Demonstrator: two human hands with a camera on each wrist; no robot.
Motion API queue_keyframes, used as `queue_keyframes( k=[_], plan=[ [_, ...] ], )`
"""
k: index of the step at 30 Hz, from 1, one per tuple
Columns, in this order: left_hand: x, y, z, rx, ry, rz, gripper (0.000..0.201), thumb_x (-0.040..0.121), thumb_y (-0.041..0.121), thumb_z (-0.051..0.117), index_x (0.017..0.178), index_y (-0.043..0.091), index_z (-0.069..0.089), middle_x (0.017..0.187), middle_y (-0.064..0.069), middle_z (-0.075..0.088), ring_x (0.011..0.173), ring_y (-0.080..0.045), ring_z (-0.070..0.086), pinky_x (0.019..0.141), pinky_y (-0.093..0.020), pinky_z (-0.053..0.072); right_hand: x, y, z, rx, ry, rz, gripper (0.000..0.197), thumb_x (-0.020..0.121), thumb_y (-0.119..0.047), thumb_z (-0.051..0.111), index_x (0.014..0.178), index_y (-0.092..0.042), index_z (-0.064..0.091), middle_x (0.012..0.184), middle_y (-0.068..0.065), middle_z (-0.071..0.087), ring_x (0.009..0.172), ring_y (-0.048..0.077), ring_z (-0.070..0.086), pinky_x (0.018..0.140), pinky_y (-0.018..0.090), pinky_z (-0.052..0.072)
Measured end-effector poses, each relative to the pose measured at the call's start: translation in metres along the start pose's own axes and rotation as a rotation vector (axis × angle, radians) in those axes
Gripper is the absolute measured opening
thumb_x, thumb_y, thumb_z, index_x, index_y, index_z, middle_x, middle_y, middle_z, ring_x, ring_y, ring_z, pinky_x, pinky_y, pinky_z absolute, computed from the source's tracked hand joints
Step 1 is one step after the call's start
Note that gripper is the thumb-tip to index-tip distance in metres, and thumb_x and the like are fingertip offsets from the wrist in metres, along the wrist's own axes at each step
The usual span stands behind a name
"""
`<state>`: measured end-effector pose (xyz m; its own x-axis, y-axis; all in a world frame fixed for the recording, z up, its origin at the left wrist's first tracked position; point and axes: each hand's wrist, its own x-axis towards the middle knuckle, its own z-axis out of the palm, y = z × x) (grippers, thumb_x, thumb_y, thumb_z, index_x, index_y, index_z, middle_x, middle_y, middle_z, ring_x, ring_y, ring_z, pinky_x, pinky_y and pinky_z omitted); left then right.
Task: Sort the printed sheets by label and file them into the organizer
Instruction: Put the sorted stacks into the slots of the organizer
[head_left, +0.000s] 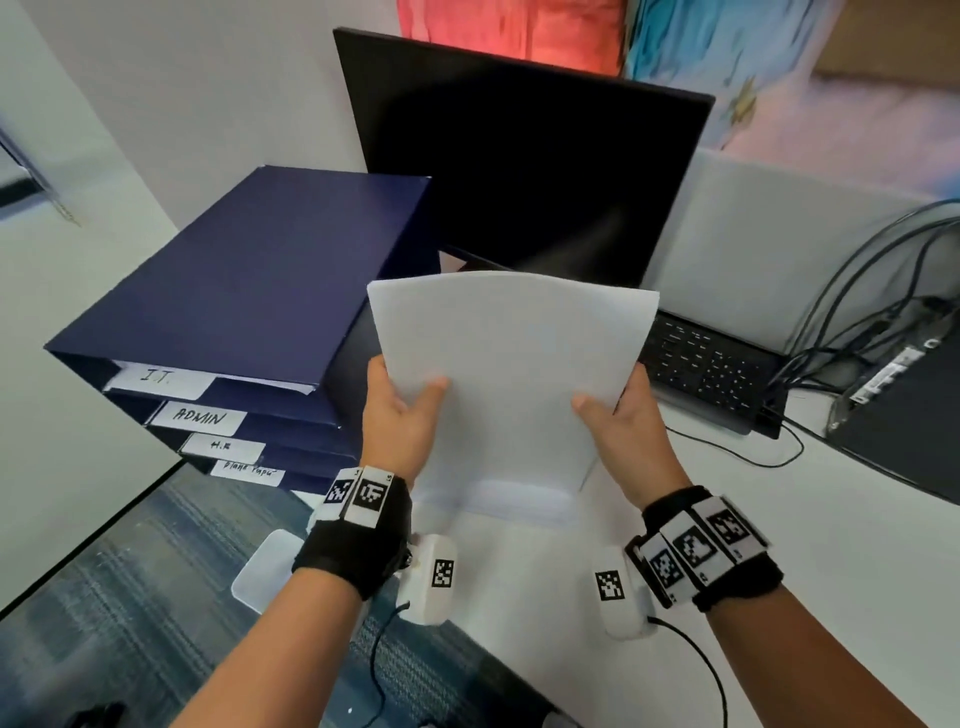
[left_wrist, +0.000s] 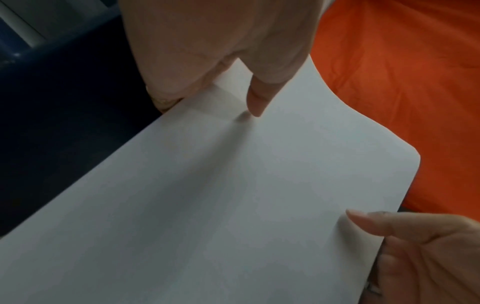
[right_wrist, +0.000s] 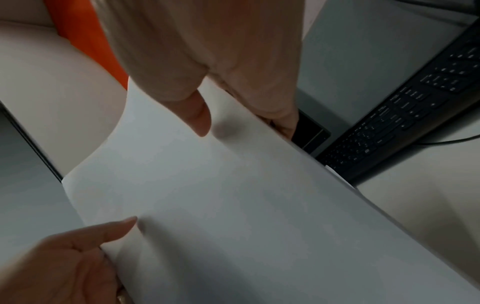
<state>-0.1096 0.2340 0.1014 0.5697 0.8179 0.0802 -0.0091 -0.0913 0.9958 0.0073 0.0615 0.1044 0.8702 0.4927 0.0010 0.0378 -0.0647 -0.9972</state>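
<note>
I hold a thin stack of white sheets (head_left: 509, 364) upright over the desk, its near face blank. My left hand (head_left: 405, 387) pinches the left edge, thumb in front and fingers behind. My right hand (head_left: 613, 397) pinches the right edge the same way. More white paper (head_left: 519, 504) lies on the desk under the held sheets. The dark blue organizer (head_left: 244, 270) stands to the left, its shelves labelled I.T. (head_left: 158, 376), ADMIN (head_left: 200, 417), H.R (head_left: 221, 446) and blank paper (head_left: 247, 470). The left wrist view shows the sheets (left_wrist: 233, 205) under my left thumb (left_wrist: 257, 100); the right wrist view shows them (right_wrist: 233, 205) under my right thumb (right_wrist: 200, 117).
A black monitor (head_left: 519, 171) stands right behind the sheets. A black keyboard (head_left: 711, 364) lies to the right, with cables (head_left: 857, 291) and a dark computer box (head_left: 893, 395) beyond it. The white desk (head_left: 519, 597) ends at my left, above carpet.
</note>
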Motion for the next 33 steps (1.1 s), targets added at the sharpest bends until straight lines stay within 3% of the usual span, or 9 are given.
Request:
queue_keyframes(
  k=[3, 8, 11, 15, 19, 22, 24, 29, 33],
  plan=[
    [-0.003, 0.005, 0.006, -0.013, -0.036, 0.013, 0.03, 0.087, 0.011, 0.063, 0.1, 0.035, 0.049, 0.103, 0.013, 0.065, 0.097, -0.005, 0.063, 0.093, -0.033, 0.049, -0.001, 0.001, 0.003, 0.016, 0.0, 0.004, 0.041, 0.091, -0.002, 0.054, 0.122, -0.026, 0.043, 0.109, -0.014, 0.062, 0.094, -0.008, 0.061, 0.085, 0.017, 0.046],
    [-0.004, 0.012, 0.01, 0.013, -0.001, 0.064, 0.024, 0.093, 0.013, 0.055, 0.094, 0.036, 0.048, 0.096, 0.016, 0.062, 0.087, 0.006, 0.06, 0.08, -0.02, 0.047, -0.005, -0.003, 0.006, -0.018, 0.067, -0.055, 0.034, 0.094, -0.004, 0.05, 0.117, -0.028, 0.042, 0.1, -0.023, 0.056, 0.081, -0.024, 0.055, 0.073, -0.003, 0.042],
    [-0.004, 0.005, 0.006, 0.01, -0.014, 0.008, 0.024, 0.088, 0.015, 0.062, 0.101, 0.031, 0.05, 0.1, 0.014, 0.064, 0.089, 0.004, 0.062, 0.086, -0.024, 0.049, -0.006, 0.004, 0.007, -0.076, 0.049, -0.025, 0.029, 0.092, -0.005, 0.053, 0.111, -0.026, 0.044, 0.095, -0.021, 0.057, 0.082, -0.013, 0.059, 0.07, 0.003, 0.044],
    [-0.007, -0.005, -0.002, 0.066, -0.045, -0.051, 0.032, 0.078, 0.034, 0.061, 0.109, 0.026, 0.058, 0.108, 0.004, 0.069, 0.102, -0.013, 0.065, 0.096, -0.044, 0.049, -0.007, 0.015, 0.011, -0.097, 0.049, 0.05, 0.026, 0.091, -0.005, 0.055, 0.115, -0.015, 0.054, 0.1, -0.007, 0.064, 0.094, 0.011, 0.062, 0.083, 0.023, 0.047],
    [-0.016, 0.003, -0.015, 0.083, -0.033, -0.022, 0.028, 0.085, 0.026, 0.06, 0.113, 0.026, 0.058, 0.112, 0.005, 0.068, 0.106, -0.011, 0.063, 0.097, -0.041, 0.049, -0.008, 0.008, 0.012, -0.063, 0.065, 0.003, 0.026, 0.091, 0.0, 0.055, 0.112, -0.015, 0.055, 0.096, -0.012, 0.063, 0.078, -0.016, 0.059, 0.071, 0.003, 0.046],
    [-0.03, 0.003, -0.031, 0.104, -0.006, 0.014, 0.025, 0.091, 0.021, 0.059, 0.114, 0.029, 0.056, 0.11, 0.01, 0.067, 0.105, -0.004, 0.062, 0.093, -0.03, 0.049, -0.012, 0.001, 0.018, -0.03, 0.023, -0.032, 0.023, 0.092, 0.0, 0.052, 0.108, -0.016, 0.055, 0.094, -0.015, 0.063, 0.072, -0.018, 0.06, 0.063, 0.001, 0.046],
    [-0.041, -0.003, -0.044, 0.105, 0.028, 0.013, 0.027, 0.089, 0.024, 0.06, 0.115, 0.032, 0.055, 0.11, 0.013, 0.066, 0.105, -0.002, 0.062, 0.092, -0.026, 0.048, -0.017, -0.001, 0.026, -0.039, -0.023, -0.052, 0.02, 0.094, -0.002, 0.051, 0.107, -0.017, 0.056, 0.096, -0.012, 0.065, 0.075, -0.014, 0.062, 0.069, 0.006, 0.05],
    [-0.065, -0.028, -0.079, 0.038, 0.175, -0.067, 0.027, 0.08, 0.029, 0.06, 0.106, 0.035, 0.058, 0.108, 0.011, 0.068, 0.103, -0.006, 0.064, 0.091, -0.029, 0.049, -0.032, 0.01, 0.057, -0.061, -0.151, -0.037, 0.025, 0.094, -0.006, 0.052, 0.111, -0.023, 0.057, 0.114, 0.001, 0.066, 0.108, 0.018, 0.062, 0.1, 0.041, 0.048],
    [-0.088, -0.048, -0.109, 0.001, 0.276, -0.139, 0.039, 0.081, 0.024, 0.065, 0.118, 0.016, 0.059, 0.11, 0.001, 0.069, 0.101, -0.012, 0.066, 0.089, -0.031, 0.052, -0.055, 0.027, 0.085, -0.06, -0.286, 0.034, 0.029, 0.095, -0.006, 0.05, 0.12, -0.021, 0.054, 0.113, -0.007, 0.064, 0.106, 0.008, 0.061, 0.102, 0.033, 0.045]
  ],
)
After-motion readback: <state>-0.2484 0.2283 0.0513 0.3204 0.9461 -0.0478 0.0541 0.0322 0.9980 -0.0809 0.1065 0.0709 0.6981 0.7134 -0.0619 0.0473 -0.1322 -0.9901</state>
